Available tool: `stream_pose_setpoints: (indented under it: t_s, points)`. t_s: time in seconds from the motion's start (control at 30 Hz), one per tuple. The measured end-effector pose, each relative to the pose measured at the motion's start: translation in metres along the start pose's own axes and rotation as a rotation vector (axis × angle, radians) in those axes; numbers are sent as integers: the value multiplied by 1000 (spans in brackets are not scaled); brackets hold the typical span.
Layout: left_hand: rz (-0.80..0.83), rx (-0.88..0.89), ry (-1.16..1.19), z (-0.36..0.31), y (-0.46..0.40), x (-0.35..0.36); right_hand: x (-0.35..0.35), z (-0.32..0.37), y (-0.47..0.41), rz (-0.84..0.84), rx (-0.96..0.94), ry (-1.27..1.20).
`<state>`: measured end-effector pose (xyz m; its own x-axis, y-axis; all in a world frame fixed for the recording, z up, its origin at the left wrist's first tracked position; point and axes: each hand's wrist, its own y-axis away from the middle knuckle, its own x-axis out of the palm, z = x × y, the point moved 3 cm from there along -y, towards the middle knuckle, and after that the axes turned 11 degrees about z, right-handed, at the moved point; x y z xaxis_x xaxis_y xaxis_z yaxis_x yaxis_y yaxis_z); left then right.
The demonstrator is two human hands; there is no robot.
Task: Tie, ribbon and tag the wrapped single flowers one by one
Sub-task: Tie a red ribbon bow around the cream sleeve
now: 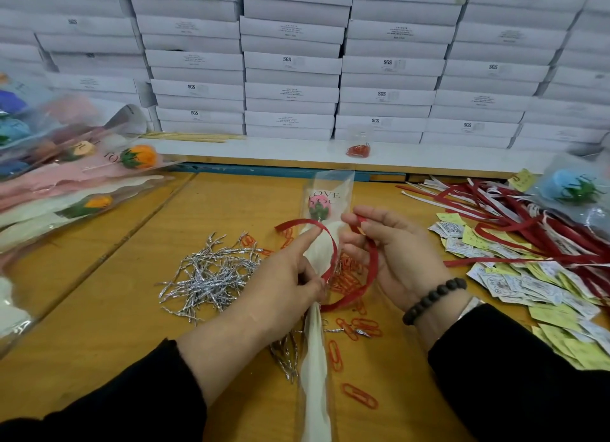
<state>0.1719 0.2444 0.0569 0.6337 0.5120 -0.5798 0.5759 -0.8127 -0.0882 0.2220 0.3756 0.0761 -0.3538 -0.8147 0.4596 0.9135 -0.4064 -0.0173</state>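
Observation:
A wrapped single flower (321, 207) with a pink bloom and clear sleeve lies along the middle of the wooden table (132, 276), its white paper tail (315, 359) pointing toward me. A red ribbon (333, 250) loops around the wrap's narrow neck. My left hand (287, 276) holds the wrap at the neck, index finger stretched out under one ribbon loop. My right hand (392, 253) pinches the other end of the ribbon between thumb and fingers. A pile of silver twist ties (211, 276) lies to the left of my left hand.
Red paper clips (356, 329) are scattered near the flower. Red and white ribbons (528, 220) and paper tags (528, 283) heap at the right, with a blue wrapped flower (574, 187). More wrapped flowers (82, 177) pile at the left. Stacked white boxes (297, 62) wall the back.

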Motion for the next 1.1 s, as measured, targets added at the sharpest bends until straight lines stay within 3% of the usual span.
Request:
stream_pose_setpoints:
  t_s: [0.27, 0.47, 0.77, 1.1]
  points:
    - [6, -16, 98, 2, 2, 0, -4, -2, 2, 32, 112, 687]
    - [-1, 11, 82, 2, 1, 2, 1, -8, 5, 161, 144, 772]
    - [-7, 29, 18, -3, 5, 2, 1, -9, 7, 183, 60, 850]
    - [-66, 104, 81, -2, 3, -1, 0, -12, 7, 204, 100, 810]
